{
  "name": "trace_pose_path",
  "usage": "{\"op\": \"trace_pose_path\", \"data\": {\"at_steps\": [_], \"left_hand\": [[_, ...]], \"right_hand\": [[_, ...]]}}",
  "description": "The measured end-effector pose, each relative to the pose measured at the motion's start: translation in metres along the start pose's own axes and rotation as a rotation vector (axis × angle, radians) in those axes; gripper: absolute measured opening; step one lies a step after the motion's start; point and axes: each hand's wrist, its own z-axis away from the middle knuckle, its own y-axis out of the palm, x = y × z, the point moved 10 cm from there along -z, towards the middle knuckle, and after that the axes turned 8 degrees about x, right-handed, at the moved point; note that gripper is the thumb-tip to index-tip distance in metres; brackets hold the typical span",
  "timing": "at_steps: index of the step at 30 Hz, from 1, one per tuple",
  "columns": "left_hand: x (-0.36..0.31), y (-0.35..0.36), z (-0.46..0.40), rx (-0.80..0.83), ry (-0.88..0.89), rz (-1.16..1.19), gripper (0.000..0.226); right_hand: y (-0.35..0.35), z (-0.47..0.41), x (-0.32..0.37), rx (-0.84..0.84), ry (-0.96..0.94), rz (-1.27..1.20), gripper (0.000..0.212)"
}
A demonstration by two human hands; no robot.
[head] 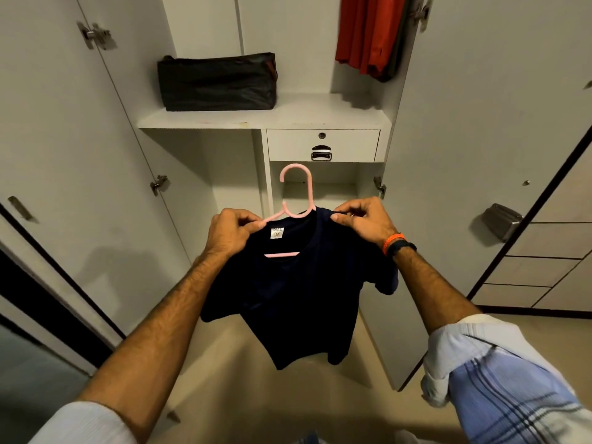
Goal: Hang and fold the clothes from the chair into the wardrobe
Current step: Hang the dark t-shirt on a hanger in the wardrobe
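Before the open wardrobe (224, 121), a navy T-shirt (301, 293) is held at centre frame, half-threaded on a pink hanger (296, 190). Its collar is pinched at ten o'clock by the left hand (229, 233) and at two o'clock by the right hand (363, 221). Hanging seems underway; next the left shoulder must probably be seated, then the hook lifted toward one o'clock beside the red garment (365, 33).

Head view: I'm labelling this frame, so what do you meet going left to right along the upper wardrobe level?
Silver door hinge → black fabric bag on the white shelf → hanging red garment.
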Motion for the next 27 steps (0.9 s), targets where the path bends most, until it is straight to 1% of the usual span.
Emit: {"op": "trace_pose_path", "data": {"at_steps": [7, 11, 14, 16, 19, 22, 23, 25, 27], "left_hand": [[-0.008, -0.01, -0.004, -0.031, -0.011, 0.017, 0.005], [-0.016, -0.016, -0.009, -0.106, -0.019, 0.09, 0.009], [-0.029, 0.001, -0.011, -0.016, -0.007, 0.013, 0.009], [-0.033, 0.011, -0.01, 0.05, -0.01, -0.049, 0.013], [-0.035, 0.015, -0.005, 0.082, 0.043, 0.036, 0.019], [-0.037, 0.018, 0.0, 0.124, 0.104, 0.051, 0.015], [-0.039, 0.019, 0.0, 0.136, 0.112, 0.045, 0.017], [-0.04, 0.018, 0.0, 0.118, 0.117, 0.015, 0.022], [-0.043, 0.015, 0.001, 0.056, 0.122, -0.01, 0.02]], "right_hand": [[-0.002, 0.006, -0.003, 0.019, -0.014, -0.003, 0.01], [0.011, 0.009, -0.005, 0.098, 0.005, 0.055, 0.01], [0.018, 0.009, -0.003, 0.097, 0.001, 0.022, 0.012], [0.018, 0.008, -0.001, 0.076, -0.011, -0.01, 0.013], [0.014, 0.007, -0.002, 0.057, -0.019, -0.023, 0.012], [0.011, 0.007, -0.001, 0.046, -0.016, -0.026, 0.009], [0.011, 0.006, 0.0, 0.047, -0.018, -0.022, 0.01], [0.012, 0.006, 0.002, 0.054, -0.022, -0.013, 0.011], [0.013, 0.005, 0.004, 0.057, -0.029, -0.01, 0.012]]}}
